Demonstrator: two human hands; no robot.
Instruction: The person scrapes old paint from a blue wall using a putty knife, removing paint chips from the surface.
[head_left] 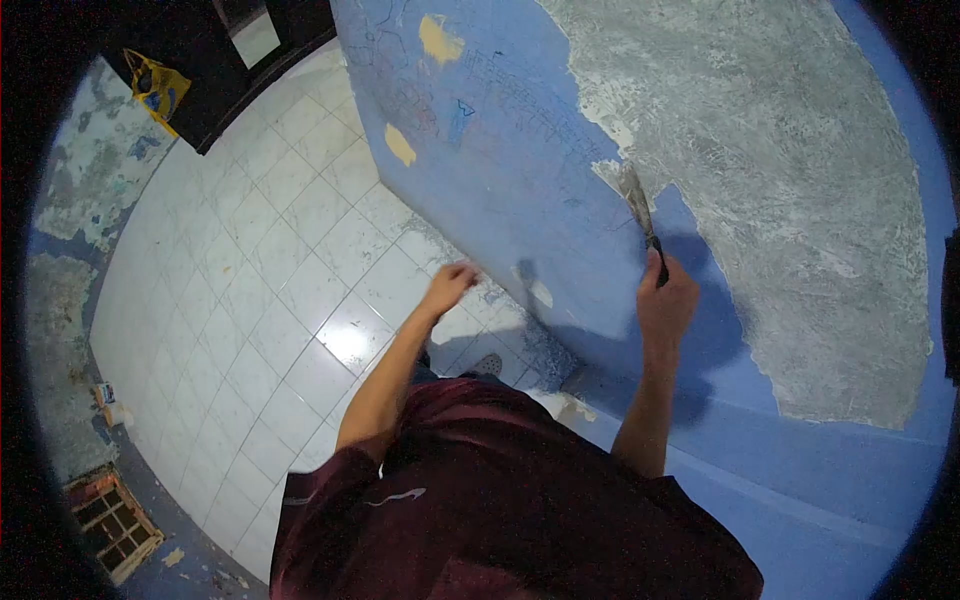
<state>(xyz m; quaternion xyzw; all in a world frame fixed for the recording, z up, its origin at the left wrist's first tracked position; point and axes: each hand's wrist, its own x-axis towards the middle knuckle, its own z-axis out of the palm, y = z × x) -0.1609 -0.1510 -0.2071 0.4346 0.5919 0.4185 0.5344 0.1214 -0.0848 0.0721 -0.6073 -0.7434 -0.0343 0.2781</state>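
My right hand (668, 293) is closed round the dark handle of a putty knife (641, 205). The knife's blade meets the wall where blue paint (540, 190) borders a large bare grey patch (760, 200). A ragged, pale paint edge (612, 170) shows beside the blade tip. My left hand (452, 286) hangs over the floor near the foot of the wall, slightly blurred, its fingers curled in with nothing visible in them.
Grey flakes and dust (545, 350) lie along the wall's base on white floor tiles (270, 250). My shoe (488, 364) stands close by. A yellow bag (158, 88) hangs on dark furniture at the upper left. A small box (106, 398) sits by the left wall.
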